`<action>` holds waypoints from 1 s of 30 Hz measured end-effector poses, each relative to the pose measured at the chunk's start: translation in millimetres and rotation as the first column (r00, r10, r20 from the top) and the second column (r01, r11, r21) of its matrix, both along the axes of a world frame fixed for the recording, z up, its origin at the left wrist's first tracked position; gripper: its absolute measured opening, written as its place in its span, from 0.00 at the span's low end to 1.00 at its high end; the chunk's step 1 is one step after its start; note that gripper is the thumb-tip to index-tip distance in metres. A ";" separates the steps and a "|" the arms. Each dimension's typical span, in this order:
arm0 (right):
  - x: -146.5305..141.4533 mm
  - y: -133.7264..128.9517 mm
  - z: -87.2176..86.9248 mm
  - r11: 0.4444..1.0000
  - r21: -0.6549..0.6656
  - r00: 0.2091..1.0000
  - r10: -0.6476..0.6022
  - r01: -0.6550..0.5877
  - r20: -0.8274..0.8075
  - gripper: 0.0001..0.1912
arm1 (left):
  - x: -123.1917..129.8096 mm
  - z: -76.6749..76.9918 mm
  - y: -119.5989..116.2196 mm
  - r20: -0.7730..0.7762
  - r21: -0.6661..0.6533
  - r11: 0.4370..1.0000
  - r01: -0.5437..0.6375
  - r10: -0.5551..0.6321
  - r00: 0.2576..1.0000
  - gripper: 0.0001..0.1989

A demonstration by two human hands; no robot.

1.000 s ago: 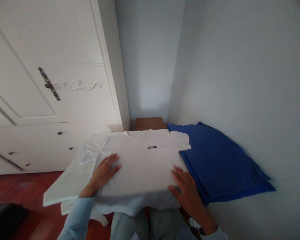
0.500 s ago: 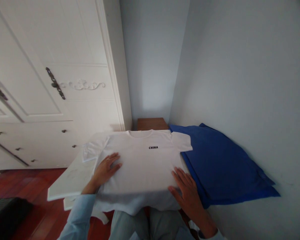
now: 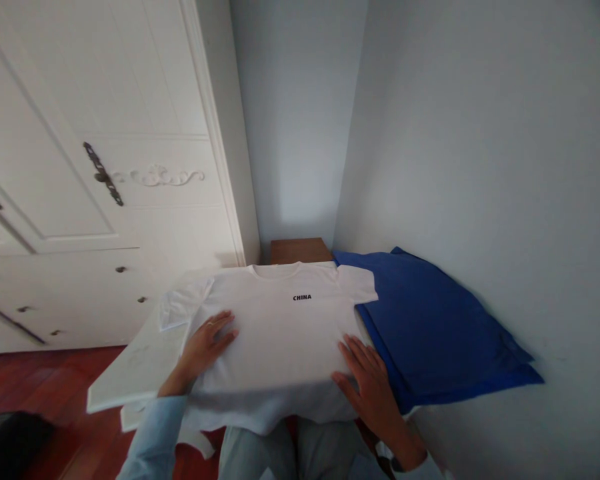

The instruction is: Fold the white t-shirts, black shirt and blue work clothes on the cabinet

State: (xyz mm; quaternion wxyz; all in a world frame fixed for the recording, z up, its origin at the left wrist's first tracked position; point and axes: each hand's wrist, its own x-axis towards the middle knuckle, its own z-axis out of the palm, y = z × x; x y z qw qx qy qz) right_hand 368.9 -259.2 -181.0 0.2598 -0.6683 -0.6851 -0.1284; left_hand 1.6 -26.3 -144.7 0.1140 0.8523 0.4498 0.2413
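A white T-shirt (image 3: 275, 333) with the black word CHINA on its chest lies spread out, collar away from me, its lower part hanging over the near edge of a white table (image 3: 135, 367). My left hand (image 3: 205, 350) rests flat on the shirt's left side, thumb apart from the fingers. On the shirt's right side lies my right hand (image 3: 365, 383), palm down with the thumb spread. Neither hand holds anything. Blue cloth (image 3: 430, 327) lies folded to the right, partly under the right sleeve.
A white cabinet (image 3: 165, 227) with dark handles stands at the left. Behind the table is a brown wooden piece (image 3: 300, 251). A grey wall (image 3: 480, 167) rises at the right. A dark object (image 3: 15, 443) sits on the red floor (image 3: 80, 427) at lower left.
The whole view has shifted slightly, so the cabinet, shirt and blue cloth appear a little further left. Both hands stay in the same places on the shirt.
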 end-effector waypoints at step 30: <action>110.0 72.2 105.2 0.981 -0.159 0.710 -0.193 0.115 -0.677 0.39 | 272.9 32.5 -4.1 -0.225 0.020 0.859 0.512 -0.495 0.839 0.24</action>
